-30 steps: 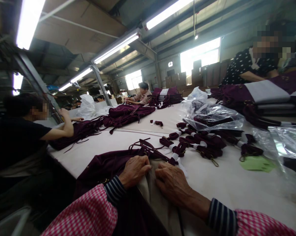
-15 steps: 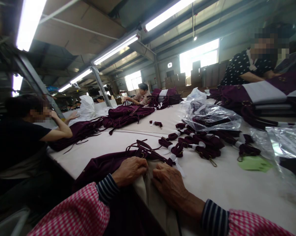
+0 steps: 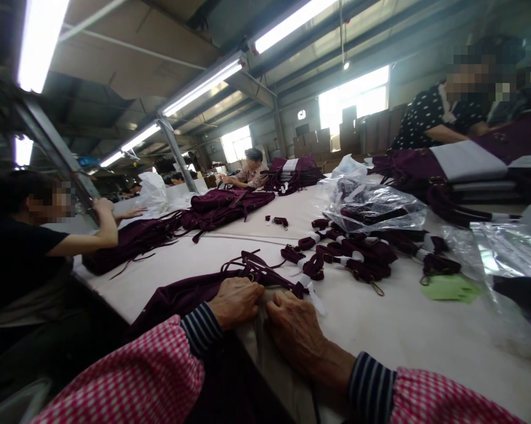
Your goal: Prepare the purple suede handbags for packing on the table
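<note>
A dark purple bag (image 3: 171, 301) with thin straps lies at the near table edge and hangs down over it. Its beige lining (image 3: 265, 359) shows between my hands. My left hand (image 3: 236, 301) is closed, its fingers curled on the bag's edge where the purple cloth meets the lining. Close by on the right, my right hand (image 3: 297, 330) is also closed on the bag, its fingertips bent under and partly hidden. A strap wrapped in white paper (image 3: 307, 284) lies just beyond my right knuckles.
Several bundled purple straps (image 3: 362, 256) lie right of centre, with clear plastic bags (image 3: 375, 209) behind them. Green cards (image 3: 451, 288) lie to the right. More purple bags (image 3: 230, 206) are piled farther back. Co-workers stand at left, far side and right around the white table (image 3: 371, 335).
The view has turned slightly to the right. My hands have drawn a little closer together on the bag. At left, a co-worker's hands have shifted slightly.
</note>
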Available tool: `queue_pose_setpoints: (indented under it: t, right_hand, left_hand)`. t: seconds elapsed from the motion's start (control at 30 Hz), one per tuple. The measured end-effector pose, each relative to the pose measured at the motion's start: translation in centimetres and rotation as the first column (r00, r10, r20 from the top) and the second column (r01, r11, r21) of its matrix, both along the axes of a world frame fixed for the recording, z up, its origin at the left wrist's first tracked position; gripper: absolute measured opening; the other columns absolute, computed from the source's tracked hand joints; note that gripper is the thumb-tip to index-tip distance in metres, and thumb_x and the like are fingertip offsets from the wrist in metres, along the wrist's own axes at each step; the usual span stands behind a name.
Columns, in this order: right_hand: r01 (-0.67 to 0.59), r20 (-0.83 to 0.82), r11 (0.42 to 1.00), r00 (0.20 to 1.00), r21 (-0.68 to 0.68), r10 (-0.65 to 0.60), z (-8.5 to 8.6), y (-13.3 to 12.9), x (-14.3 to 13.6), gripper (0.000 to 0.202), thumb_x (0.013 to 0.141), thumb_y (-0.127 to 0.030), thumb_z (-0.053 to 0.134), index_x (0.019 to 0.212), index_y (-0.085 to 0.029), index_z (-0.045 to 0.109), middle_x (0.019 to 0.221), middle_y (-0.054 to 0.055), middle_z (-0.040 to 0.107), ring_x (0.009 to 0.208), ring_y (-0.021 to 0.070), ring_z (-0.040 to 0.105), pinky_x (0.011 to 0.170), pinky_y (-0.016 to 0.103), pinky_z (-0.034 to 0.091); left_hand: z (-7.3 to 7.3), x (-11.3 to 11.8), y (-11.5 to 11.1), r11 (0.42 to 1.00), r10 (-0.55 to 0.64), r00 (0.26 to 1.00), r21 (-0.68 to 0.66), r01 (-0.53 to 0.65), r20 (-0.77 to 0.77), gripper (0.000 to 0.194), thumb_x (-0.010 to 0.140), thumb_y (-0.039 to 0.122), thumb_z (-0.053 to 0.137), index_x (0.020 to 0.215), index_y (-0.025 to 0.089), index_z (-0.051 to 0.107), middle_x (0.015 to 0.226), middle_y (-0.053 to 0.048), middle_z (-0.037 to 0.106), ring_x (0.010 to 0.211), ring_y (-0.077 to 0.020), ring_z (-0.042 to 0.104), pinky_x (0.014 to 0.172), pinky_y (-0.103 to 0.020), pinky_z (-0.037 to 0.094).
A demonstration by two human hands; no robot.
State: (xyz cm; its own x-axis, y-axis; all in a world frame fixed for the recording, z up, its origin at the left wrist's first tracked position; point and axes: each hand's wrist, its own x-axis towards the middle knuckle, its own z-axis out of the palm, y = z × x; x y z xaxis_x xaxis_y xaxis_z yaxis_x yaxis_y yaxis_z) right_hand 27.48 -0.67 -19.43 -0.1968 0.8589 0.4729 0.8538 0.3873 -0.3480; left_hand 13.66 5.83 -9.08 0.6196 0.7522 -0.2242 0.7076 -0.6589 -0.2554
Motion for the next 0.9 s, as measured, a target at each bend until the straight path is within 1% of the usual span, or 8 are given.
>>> queue_pose_setpoints:
  t: [0.2, 0.37, 0.53, 0.67, 0.73, 0.8, 0.83, 0.9]
  right_hand:
    - [-0.009, -0.018, 1.0, 1.0, 0.009, 0.009, -0.1, 0.2, 0.1, 0.01, 0.087, -0.013, 0.058, 0.082, -0.019, 0.064, 0.087, 0.006, 0.064, 0.083, 0.0196, 0.055, 0.06, 0.034, 0.021]
    - [-0.031, -0.047, 0.998, 0.998, 0.051, 0.034, -0.3, 0.3, 0.0, 0.01, 0.086, -0.011, 0.058, 0.083, -0.019, 0.063, 0.088, 0.006, 0.064, 0.084, 0.0192, 0.055, 0.061, 0.034, 0.022]
    - [-0.03, -0.047, 0.998, 0.998, 0.062, 0.033, -0.6, 0.3, 0.1, 0.011, 0.086, -0.01, 0.057, 0.081, -0.019, 0.062, 0.086, 0.005, 0.063, 0.083, 0.0189, 0.055, 0.06, 0.034, 0.022]
    - [-0.047, -0.036, 0.996, 0.998, 0.07, 0.049, -0.6, 0.3, 0.3, 0.008, 0.086, -0.013, 0.059, 0.083, -0.02, 0.062, 0.086, 0.004, 0.063, 0.083, 0.0192, 0.055, 0.061, 0.034, 0.024]
    - [-0.042, -0.02, 0.998, 0.999, 0.051, 0.043, -0.4, 0.2, 0.3, 0.009, 0.089, -0.015, 0.058, 0.083, -0.02, 0.063, 0.086, 0.003, 0.063, 0.082, 0.0193, 0.056, 0.061, 0.033, 0.025]
    - [-0.03, 0.003, 0.999, 1.0, 0.017, 0.029, 0.1, 0.0, 0.2, 0.012, 0.093, -0.017, 0.056, 0.083, -0.02, 0.063, 0.086, 0.003, 0.063, 0.082, 0.0194, 0.056, 0.06, 0.034, 0.025]
    - [-0.025, 0.019, 1.0, 1.0, -0.003, 0.025, 0.3, 0.0, 0.2, 0.014, 0.094, -0.018, 0.055, 0.084, -0.02, 0.064, 0.086, 0.003, 0.064, 0.082, 0.0195, 0.057, 0.06, 0.034, 0.026]
    - [-0.021, 0.055, 0.999, 0.998, -0.046, 0.024, 0.8, -0.1, 0.2, 0.013, 0.094, -0.018, 0.055, 0.086, -0.02, 0.066, 0.088, 0.004, 0.065, 0.084, 0.0202, 0.057, 0.061, 0.034, 0.028]
  left_hand:
    - [0.4, 1.3, -0.2, 1.0, -0.012, 0.998, -0.007, 0.012, -0.066, 0.021, 0.073, 0.017, 0.056, 0.088, 0.02, 0.072, 0.091, -0.011, 0.075, 0.093, -0.0329, 0.072, 0.075, -0.039, 0.052]
    - [-0.2, 1.2, -0.3, 1.0, -0.012, 0.998, 0.008, 0.013, -0.061, 0.021, 0.074, 0.014, 0.057, 0.089, 0.018, 0.071, 0.096, -0.013, 0.074, 0.097, -0.0326, 0.069, 0.077, -0.038, 0.05]
    - [-0.6, -0.3, 0.0, 1.0, -0.01, 1.0, 0.007, 0.01, 0.0, 0.021, 0.08, 0.018, 0.055, 0.098, 0.018, 0.066, 0.104, -0.01, 0.071, 0.103, -0.0289, 0.064, 0.086, -0.038, 0.047]
    - [-0.4, -1.2, 0.0, 1.0, -0.01, 0.997, -0.002, 0.01, 0.072, 0.017, 0.081, 0.019, 0.053, 0.095, 0.02, 0.062, 0.098, -0.005, 0.068, 0.098, -0.0243, 0.062, 0.087, -0.035, 0.044]
    - [0.0, -1.5, -0.2, 1.0, 0.016, 0.988, -0.023, -0.012, 0.153, 0.015, 0.08, 0.022, 0.055, 0.093, 0.021, 0.063, 0.094, -0.004, 0.066, 0.095, -0.0237, 0.06, 0.085, -0.035, 0.043]
    - [0.5, -1.7, -0.3, 0.989, 0.095, 0.947, -0.137, -0.055, 0.307, 0.013, 0.077, 0.025, 0.058, 0.087, 0.02, 0.064, 0.087, -0.003, 0.065, 0.088, -0.0229, 0.059, 0.081, -0.034, 0.042]
    - [0.7, -1.8, -0.4, 0.966, 0.161, 0.899, -0.252, -0.059, 0.407, 0.013, 0.075, 0.027, 0.06, 0.084, 0.019, 0.065, 0.084, -0.003, 0.065, 0.085, -0.0222, 0.059, 0.079, -0.033, 0.043]
    - [1.1, -2.1, -0.5, 0.862, 0.326, 0.751, -0.507, 0.013, 0.574, 0.014, 0.072, 0.03, 0.063, 0.078, 0.018, 0.064, 0.082, -0.003, 0.067, 0.082, -0.0212, 0.06, 0.076, -0.031, 0.044]
